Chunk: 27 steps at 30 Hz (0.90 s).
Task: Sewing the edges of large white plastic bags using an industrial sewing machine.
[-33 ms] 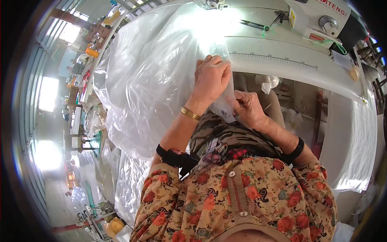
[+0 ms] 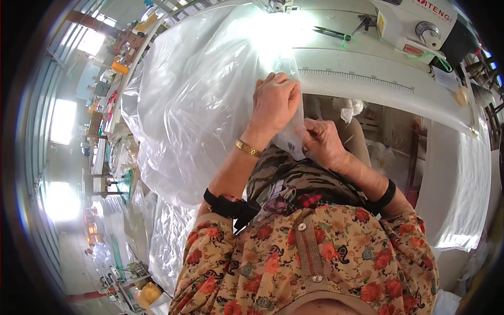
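A large, clear plastic sheet (image 2: 194, 100) spreads over the left of the white sewing table (image 2: 378, 63) and hangs down its near side. My left hand (image 2: 277, 100) is closed on the sheet near its right edge, under the bright lamp glare. Lower and to the right, my right hand (image 2: 323, 140) pinches the same edge just above my lap. The fingertips of both hands are partly hidden by folds or by the hand itself. A gold watch is on my left wrist, and dark straps circle both forearms.
Thread snips (image 2: 332, 33) with green thread lie on the tabletop behind a printed ruler scale (image 2: 362, 76). At the back right stands a white sewing machine (image 2: 415, 26) with a round dial. White sheeting (image 2: 464, 189) hangs at the right. A cluttered bench with an orange thread cone (image 2: 119, 68) runs along the left.
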### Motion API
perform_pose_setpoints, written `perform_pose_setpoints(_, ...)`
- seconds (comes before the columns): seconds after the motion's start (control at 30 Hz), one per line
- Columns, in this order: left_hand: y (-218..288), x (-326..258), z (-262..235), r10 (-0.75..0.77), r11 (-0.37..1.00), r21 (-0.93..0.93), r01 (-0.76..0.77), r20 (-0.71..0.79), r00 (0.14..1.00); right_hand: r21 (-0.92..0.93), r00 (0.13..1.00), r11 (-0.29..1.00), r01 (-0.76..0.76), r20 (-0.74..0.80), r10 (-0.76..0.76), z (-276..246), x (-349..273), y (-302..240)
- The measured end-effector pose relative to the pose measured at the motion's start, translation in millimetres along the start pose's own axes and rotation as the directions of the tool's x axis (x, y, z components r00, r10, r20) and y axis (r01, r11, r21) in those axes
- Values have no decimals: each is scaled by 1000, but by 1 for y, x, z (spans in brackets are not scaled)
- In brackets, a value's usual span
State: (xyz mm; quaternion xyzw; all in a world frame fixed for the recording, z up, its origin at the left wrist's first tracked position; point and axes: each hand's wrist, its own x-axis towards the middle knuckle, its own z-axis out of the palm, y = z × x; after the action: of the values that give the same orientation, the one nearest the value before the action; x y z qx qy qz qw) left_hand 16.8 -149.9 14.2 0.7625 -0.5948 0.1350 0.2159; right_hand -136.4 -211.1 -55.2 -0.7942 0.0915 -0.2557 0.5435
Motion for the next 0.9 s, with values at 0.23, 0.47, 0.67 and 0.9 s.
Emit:
perform_pose_setpoints(0.23, 7, -1, -2, -413, 854, -290, 432, 127, 902, -334, 978, 923, 191, -16, -208, 11, 9, -14)
perform_pose_setpoints(0.47, -3, -7, 8, -536, 746, -439, 500, 48, 843, -475, 935, 808, 348, 115, -335, 23, 15, -9)
perform_pose_setpoints(0.67, -9, -16, 9, -588, 657, -563, 501, 33, 808, -369, 887, 810, 456, 263, -380, 8, 24, -10)
perform_pose_setpoints(0.9, -3, -24, 4, -665, 351, -760, 547, 208, 717, -604, 956, 742, 291, 198, -214, -49, 69, -30)
